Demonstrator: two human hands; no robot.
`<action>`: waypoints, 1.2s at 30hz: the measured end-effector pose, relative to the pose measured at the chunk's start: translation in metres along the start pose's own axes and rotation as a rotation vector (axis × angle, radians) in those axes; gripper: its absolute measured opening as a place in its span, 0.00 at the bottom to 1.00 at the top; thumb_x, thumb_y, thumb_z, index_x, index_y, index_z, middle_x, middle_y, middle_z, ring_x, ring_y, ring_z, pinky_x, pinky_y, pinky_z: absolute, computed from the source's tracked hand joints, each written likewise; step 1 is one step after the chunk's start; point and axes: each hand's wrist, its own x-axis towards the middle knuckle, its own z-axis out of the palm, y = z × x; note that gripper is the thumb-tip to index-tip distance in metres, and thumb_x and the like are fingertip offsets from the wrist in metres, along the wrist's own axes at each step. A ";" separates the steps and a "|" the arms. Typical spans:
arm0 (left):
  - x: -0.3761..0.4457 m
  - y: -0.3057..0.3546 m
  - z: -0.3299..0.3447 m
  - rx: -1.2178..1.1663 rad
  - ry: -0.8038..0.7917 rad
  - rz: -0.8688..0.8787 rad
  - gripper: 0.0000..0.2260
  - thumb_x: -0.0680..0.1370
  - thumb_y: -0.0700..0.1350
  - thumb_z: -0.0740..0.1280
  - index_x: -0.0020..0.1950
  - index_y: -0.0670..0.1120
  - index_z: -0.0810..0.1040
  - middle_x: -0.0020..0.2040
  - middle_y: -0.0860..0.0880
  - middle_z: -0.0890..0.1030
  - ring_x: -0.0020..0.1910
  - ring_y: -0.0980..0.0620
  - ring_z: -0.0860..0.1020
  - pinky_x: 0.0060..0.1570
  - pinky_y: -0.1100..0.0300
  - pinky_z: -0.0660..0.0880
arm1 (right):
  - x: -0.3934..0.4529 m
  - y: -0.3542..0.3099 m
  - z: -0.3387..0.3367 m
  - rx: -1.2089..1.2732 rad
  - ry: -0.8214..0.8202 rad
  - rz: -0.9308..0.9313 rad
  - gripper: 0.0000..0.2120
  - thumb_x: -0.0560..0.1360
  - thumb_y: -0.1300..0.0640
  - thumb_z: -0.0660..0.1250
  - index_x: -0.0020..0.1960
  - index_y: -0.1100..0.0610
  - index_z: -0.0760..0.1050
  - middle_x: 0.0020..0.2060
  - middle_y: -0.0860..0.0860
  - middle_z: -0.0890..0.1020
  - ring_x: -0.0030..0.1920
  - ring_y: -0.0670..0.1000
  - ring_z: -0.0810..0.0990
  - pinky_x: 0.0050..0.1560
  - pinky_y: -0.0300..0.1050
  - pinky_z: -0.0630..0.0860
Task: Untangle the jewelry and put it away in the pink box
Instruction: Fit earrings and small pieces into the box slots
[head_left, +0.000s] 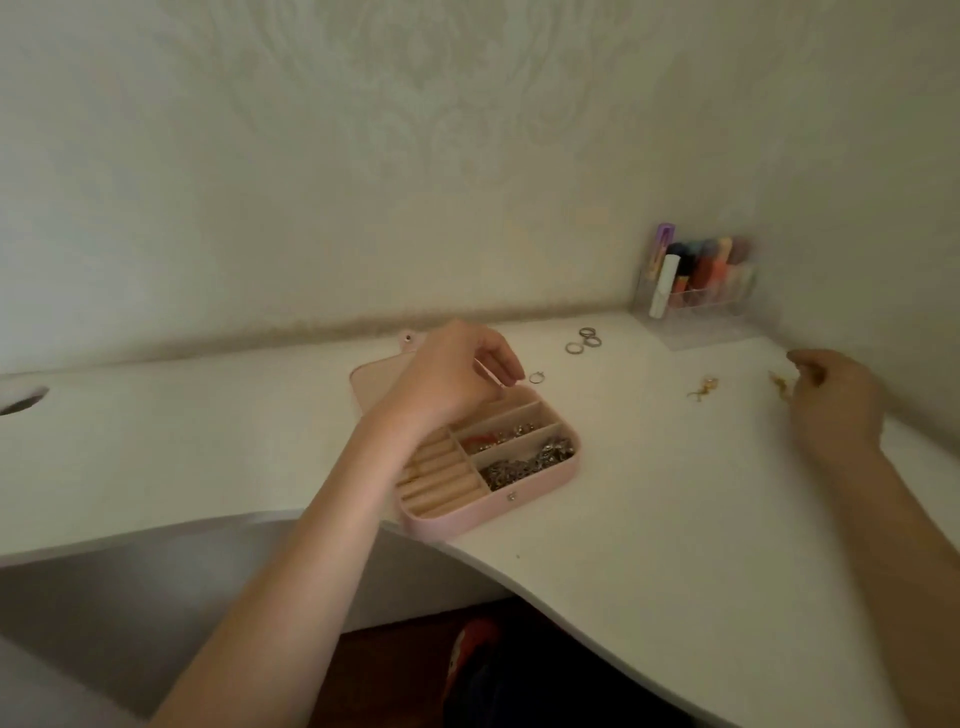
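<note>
Pink box (540, 480) open, w/ jewelry (524, 462)

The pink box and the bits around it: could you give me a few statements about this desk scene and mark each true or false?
1. The pink box lies open on the white desk. True.
2. The three rings near the wall are inside the box. False: they lie on the desk, beyond the box.
3. The left hand hovers over the box. True.
4. The right hand rests in the box's chain compartment. False: it is far to the right, at a small gold piece on the desk.
5. A clear organiser with coloured items stands in the desk's far corner. True.
</note>
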 end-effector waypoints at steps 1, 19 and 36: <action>0.003 0.007 0.010 0.009 0.000 0.022 0.13 0.69 0.29 0.68 0.39 0.48 0.81 0.35 0.54 0.81 0.32 0.62 0.78 0.33 0.72 0.73 | 0.002 0.006 0.001 -0.007 0.006 -0.015 0.15 0.77 0.68 0.58 0.60 0.66 0.77 0.57 0.66 0.79 0.58 0.65 0.77 0.59 0.52 0.70; 0.038 0.062 0.154 -0.012 0.046 0.090 0.13 0.73 0.33 0.63 0.52 0.47 0.80 0.47 0.51 0.81 0.43 0.53 0.77 0.48 0.58 0.75 | 0.007 0.009 0.013 -0.202 -0.027 -0.091 0.11 0.77 0.61 0.64 0.56 0.57 0.81 0.54 0.56 0.83 0.56 0.60 0.77 0.57 0.52 0.72; 0.043 0.053 0.152 -0.394 0.330 -0.003 0.14 0.78 0.38 0.66 0.63 0.42 0.77 0.52 0.50 0.79 0.49 0.56 0.78 0.45 0.80 0.68 | -0.024 -0.048 0.017 0.645 -0.486 -0.048 0.08 0.74 0.62 0.70 0.53 0.56 0.82 0.44 0.54 0.85 0.41 0.43 0.82 0.50 0.35 0.77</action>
